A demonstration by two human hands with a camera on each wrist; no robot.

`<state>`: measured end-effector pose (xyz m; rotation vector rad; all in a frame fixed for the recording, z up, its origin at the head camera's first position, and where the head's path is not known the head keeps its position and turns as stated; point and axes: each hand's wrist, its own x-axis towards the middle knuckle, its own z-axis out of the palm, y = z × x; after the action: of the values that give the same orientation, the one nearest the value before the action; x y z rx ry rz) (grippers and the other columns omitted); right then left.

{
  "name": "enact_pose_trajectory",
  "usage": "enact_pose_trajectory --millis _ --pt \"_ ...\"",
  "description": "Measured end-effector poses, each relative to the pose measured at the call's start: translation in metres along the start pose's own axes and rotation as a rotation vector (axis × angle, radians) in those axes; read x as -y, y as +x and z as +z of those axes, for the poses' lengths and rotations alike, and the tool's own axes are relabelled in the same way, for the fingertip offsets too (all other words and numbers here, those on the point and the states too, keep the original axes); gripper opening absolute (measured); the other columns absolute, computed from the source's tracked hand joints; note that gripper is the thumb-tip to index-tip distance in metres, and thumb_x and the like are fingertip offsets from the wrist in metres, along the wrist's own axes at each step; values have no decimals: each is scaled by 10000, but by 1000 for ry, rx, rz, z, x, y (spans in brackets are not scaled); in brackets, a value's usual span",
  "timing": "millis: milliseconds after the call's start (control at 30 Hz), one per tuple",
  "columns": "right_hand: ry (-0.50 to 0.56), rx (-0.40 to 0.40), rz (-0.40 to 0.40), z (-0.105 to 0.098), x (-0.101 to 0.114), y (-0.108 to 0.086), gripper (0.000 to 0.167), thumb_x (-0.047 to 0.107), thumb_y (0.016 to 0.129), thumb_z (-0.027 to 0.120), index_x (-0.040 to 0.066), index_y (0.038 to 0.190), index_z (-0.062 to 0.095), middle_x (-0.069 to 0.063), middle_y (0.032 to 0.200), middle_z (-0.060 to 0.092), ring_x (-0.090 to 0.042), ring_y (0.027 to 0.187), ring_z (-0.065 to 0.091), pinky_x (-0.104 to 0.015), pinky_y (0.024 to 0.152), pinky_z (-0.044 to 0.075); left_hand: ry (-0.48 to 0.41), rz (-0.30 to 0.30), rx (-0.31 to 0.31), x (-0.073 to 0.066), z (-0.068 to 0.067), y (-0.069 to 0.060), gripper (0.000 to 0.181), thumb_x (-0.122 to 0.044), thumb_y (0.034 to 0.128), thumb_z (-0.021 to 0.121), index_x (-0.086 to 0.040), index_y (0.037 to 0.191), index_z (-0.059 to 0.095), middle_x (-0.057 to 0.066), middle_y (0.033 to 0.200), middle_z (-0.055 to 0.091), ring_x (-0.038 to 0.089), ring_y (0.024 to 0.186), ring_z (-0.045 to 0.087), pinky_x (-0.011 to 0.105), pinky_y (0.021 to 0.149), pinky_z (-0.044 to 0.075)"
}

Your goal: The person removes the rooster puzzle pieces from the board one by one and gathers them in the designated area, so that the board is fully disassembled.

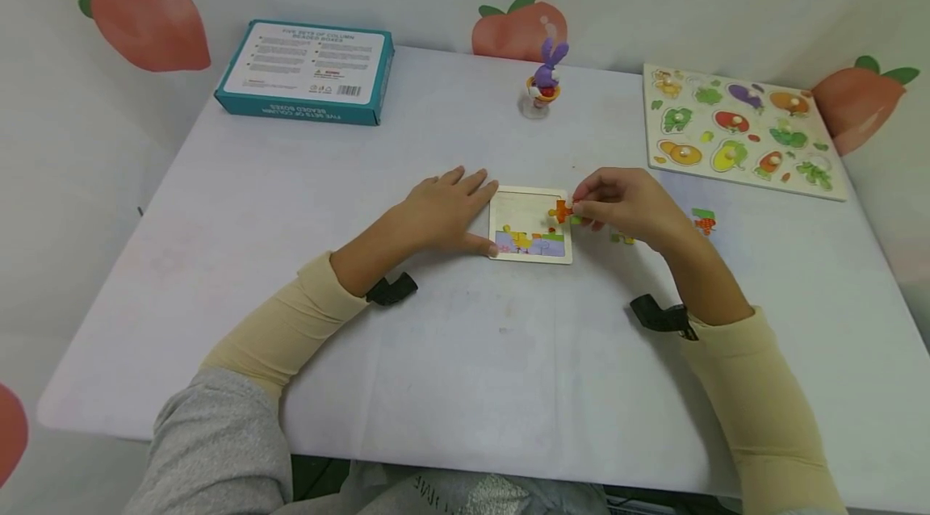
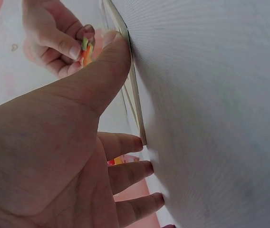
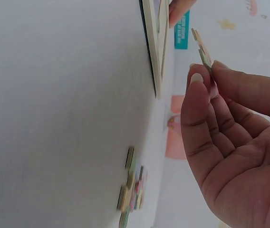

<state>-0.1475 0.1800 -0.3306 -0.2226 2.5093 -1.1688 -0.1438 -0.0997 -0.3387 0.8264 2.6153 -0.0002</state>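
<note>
Orange, likely light and stiff, the jigsaw piece (image 1: 560, 212) suits edge-holding: our right grip (image 1: 628, 204) pinches it near the puzzle tray (image 1: 534, 259)'s right edge; our left grip (image 1: 445, 212), spread wide, touches the tray's left.

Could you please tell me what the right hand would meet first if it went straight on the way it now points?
Probably the rectangular, pale wooden puzzle tray, though the right hand looks raised and might pass over it; depth is unclear.
</note>
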Motion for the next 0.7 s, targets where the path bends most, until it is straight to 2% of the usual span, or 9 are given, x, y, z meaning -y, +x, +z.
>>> enact_pose_trajectory --millis 167,367,533,700 --pt "16 -12 18 -7 -4 -6 185 166 948 721 21 1050 668 -115 918 712 -278 783 677 -353 703 572 2 -1 -2 0 0 0 1047 -735 869 575 -124 1619 176 112 1665 134 378 1506 134 549 1157 248" --pt "15 -27 35 -20 -11 -14 244 207 959 713 9 1089 658 -94 908 711 -269 762 658 -329 644 542 6 -4 -2 1 2 2 1049 -745 867 565 -130 1621 172 109 1667 131 377 1508 128 552 1157 245" --pt "27 -56 45 -35 -21 -22 303 226 960 712 -8 1140 644 -40 916 718 -207 760 659 -291 680 543 6 -4 3 0 2 2 1049 -749 870 555 -133 1622 162 108 1668 125 377 1508 123 552 1157 246" --pt "63 -105 35 -50 -29 -34 287 172 963 705 -44 1140 639 16 891 714 -176 743 652 -257 710 553 3 -1 2 1 2 2 1047 -745 871 560 -130 1621 165 109 1667 128 379 1508 124 553 1156 246"
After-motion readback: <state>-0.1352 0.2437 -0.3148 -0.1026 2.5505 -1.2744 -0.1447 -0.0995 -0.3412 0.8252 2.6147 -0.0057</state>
